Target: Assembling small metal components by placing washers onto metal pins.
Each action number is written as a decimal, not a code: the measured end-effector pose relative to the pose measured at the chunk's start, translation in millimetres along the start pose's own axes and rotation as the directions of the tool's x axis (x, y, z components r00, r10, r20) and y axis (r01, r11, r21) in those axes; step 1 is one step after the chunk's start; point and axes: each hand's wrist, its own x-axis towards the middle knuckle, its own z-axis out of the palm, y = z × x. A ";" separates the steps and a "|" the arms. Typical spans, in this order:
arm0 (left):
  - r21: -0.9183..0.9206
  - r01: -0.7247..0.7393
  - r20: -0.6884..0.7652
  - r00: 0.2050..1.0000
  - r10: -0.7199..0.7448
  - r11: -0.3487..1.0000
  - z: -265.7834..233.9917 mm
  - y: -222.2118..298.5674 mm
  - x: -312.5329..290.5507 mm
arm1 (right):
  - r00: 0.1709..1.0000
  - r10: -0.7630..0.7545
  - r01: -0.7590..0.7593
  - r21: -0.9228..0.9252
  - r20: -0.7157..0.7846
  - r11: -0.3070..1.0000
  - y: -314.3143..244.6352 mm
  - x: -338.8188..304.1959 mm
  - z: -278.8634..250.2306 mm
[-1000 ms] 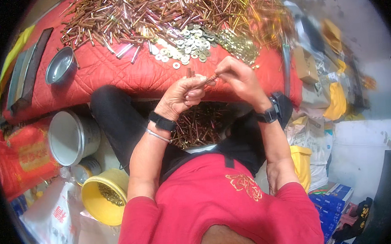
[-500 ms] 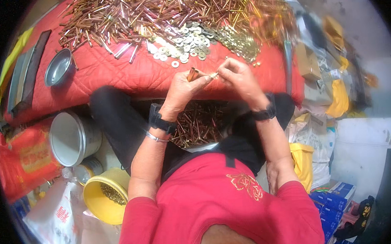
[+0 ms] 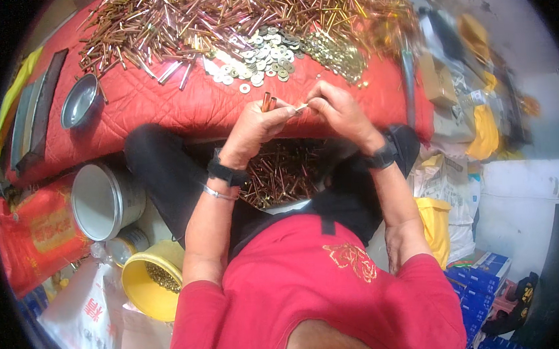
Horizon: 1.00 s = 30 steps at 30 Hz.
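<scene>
My left hand (image 3: 252, 130) is closed around copper-coloured metal tubes (image 3: 267, 102), whose ends stick up between thumb and fingers. A small pale metal piece (image 3: 300, 108), too small to name, shows at my left thumb tip. My right hand (image 3: 344, 113) meets it there with thumb and forefinger pinched; what lies inside that pinch is hidden. Beyond the hands, flat round washers (image 3: 273, 55) lie heaped on a red quilted cover (image 3: 168, 107). Small gold-coloured pieces (image 3: 336, 54) are piled to their right. Behind them spreads a large heap of copper-coloured tubes (image 3: 220, 16).
More tubes (image 3: 283, 177) lie below the cover's edge, between my legs. At left stand a metal bowl (image 3: 80, 101), a grey-white bucket (image 3: 96, 202), a yellow bucket (image 3: 133, 277) holding small gold pieces and a white plastic bag (image 3: 88, 314). Blue boxes (image 3: 478, 290) are stacked at lower right.
My right fingers have come in closer to my left thumb tip. The tubes in my left hand now stand a little more upright, two ends showing apart. The whole view has shifted slightly.
</scene>
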 end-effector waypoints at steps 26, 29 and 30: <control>0.077 -0.063 -0.131 0.989 0.073 0.995 8.4 -9.6 7.2 | 0.944 -0.087 0.087 -0.016 -0.319 0.996 11.6 9.4 17.4; 0.070 -0.050 -0.108 0.992 0.058 0.996 8.1 -9.1 5.6 | 0.949 -0.208 0.166 -0.184 -0.237 0.969 3.0 8.1 17.0; 0.062 -0.047 -0.106 0.993 0.054 0.997 11.9 -8.7 3.1 | 0.951 -0.170 0.127 -0.173 -0.257 0.977 4.9 8.3 17.0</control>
